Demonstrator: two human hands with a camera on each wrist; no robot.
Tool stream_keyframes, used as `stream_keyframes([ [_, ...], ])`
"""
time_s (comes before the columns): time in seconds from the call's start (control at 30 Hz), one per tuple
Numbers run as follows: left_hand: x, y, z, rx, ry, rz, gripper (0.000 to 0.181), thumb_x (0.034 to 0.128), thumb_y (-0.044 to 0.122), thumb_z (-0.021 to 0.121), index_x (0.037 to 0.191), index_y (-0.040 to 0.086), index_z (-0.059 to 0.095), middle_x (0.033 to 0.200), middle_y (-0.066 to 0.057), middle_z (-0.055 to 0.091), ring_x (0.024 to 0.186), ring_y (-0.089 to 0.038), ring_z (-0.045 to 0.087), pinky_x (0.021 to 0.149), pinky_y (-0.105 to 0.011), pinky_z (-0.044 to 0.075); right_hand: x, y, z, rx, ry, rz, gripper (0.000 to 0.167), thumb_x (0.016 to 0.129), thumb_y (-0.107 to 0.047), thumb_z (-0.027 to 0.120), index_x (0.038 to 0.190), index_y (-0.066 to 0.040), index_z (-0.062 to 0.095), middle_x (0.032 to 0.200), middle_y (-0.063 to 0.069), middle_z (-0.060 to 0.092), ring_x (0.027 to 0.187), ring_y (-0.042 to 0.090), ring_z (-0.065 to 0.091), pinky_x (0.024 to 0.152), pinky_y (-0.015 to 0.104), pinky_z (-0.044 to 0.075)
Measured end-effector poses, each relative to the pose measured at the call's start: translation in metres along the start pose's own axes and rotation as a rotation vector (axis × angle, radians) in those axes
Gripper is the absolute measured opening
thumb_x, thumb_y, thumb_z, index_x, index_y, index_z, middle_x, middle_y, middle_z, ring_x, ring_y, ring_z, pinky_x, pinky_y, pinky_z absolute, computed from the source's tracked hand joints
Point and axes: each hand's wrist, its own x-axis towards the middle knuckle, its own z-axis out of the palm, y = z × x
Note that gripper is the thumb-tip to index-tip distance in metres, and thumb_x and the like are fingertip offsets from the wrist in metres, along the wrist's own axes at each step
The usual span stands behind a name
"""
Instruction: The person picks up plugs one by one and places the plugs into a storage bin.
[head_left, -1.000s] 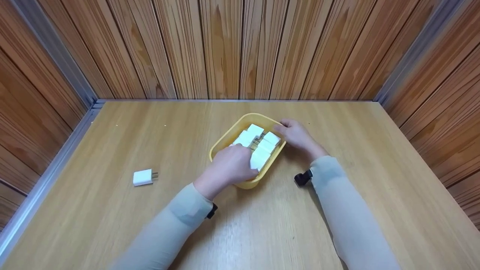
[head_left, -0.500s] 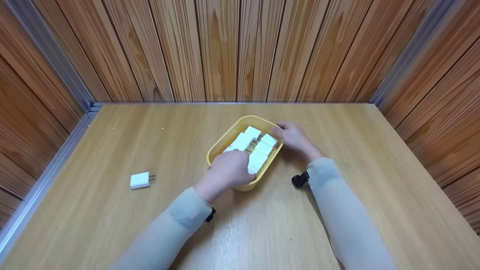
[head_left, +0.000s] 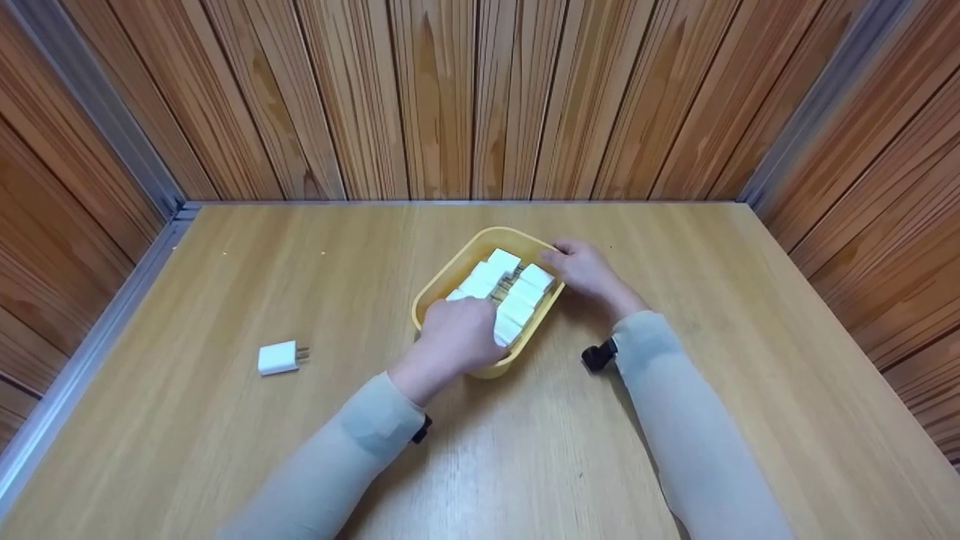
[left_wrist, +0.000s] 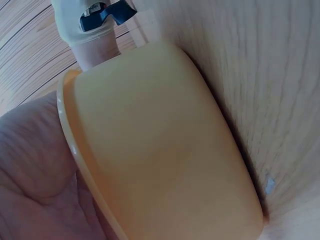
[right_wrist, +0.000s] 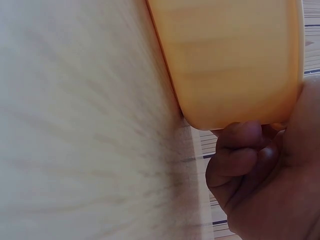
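A yellow plastic basket (head_left: 450,271) sits slantwise on the table, with several white plug chargers (head_left: 517,307) in two rows inside, their prongs facing the middle. At its far right corner the right hand (head_left: 589,271) grips the rim, thumb over the edge; the right wrist view shows curled fingers (right_wrist: 235,160) against the outer wall. Over the near end, the left hand (head_left: 461,334) reaches down into the basket, thumb beside the near charger. Its other fingers are hidden, so whether it holds a charger cannot be told. In the left wrist view its palm (left_wrist: 35,150) lies across the rim.
One white charger (head_left: 278,358) lies alone on the wooden table (head_left: 345,300) at the left, prongs pointing right. Wood-panelled walls (head_left: 442,97) close off the back and both sides. A dark wrist camera (head_left: 598,355) is strapped at the right sleeve.
The left hand has shifted slightly toward the near left end of the basket, showing more of the chargers. The right hand keeps its grip on the rim.
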Motion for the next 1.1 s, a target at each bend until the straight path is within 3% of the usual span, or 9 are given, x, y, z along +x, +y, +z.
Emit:
stream_keyframes([
  [0.17,0.0003,0.001,0.0016,-0.009,0.017,-0.002,0.033,0.097,0.04,0.082,0.108,0.01,0.075,0.087,-0.002,0.066,0.079,-0.024,0.061,0.077,-0.045,0.052,-0.0005,-0.0002,-0.0012,0.003,0.001,-0.006,0.04,0.116,-0.03,0.057,0.135,0.003,0.071,0.124,0.02,0.072,0.116,0.032,0.063,0.108,0.049,0.048],
  [0.47,0.0041,0.0057,0.0043,0.025,0.028,-0.013,0.028,0.0949,0.036,0.084,0.092,0.011,0.072,0.084,-0.003,0.065,0.076,-0.023,0.06,0.073,-0.047,0.055,0.0005,-0.001,0.0001,0.013,0.007,-0.028,0.042,0.116,-0.028,0.058,0.135,0.007,0.071,0.121,0.02,0.073,0.112,0.031,0.064,0.104,0.044,0.049],
  [0.73,0.004,0.0069,0.0025,0.069,0.003,-0.021,0.038,0.0975,0.046,0.085,0.104,0.01,0.077,0.086,-0.003,0.066,0.077,-0.023,0.062,0.067,-0.043,0.052,-0.0003,-0.0036,-0.0009,0.016,-0.004,0.0,0.046,0.117,-0.029,0.057,0.142,0.008,0.067,0.131,0.025,0.071,0.121,0.035,0.063,0.112,0.05,0.047],
  [1.1,0.0007,0.0043,0.0014,0.066,0.009,-0.036,0.039,0.0964,0.047,0.086,0.108,0.011,0.076,0.087,-0.003,0.067,0.078,-0.023,0.062,0.068,-0.045,0.053,0.0009,-0.0027,0.0004,0.008,0.004,-0.025,0.041,0.116,-0.028,0.059,0.135,0.007,0.071,0.12,0.021,0.073,0.107,0.03,0.064,0.096,0.04,0.05],
])
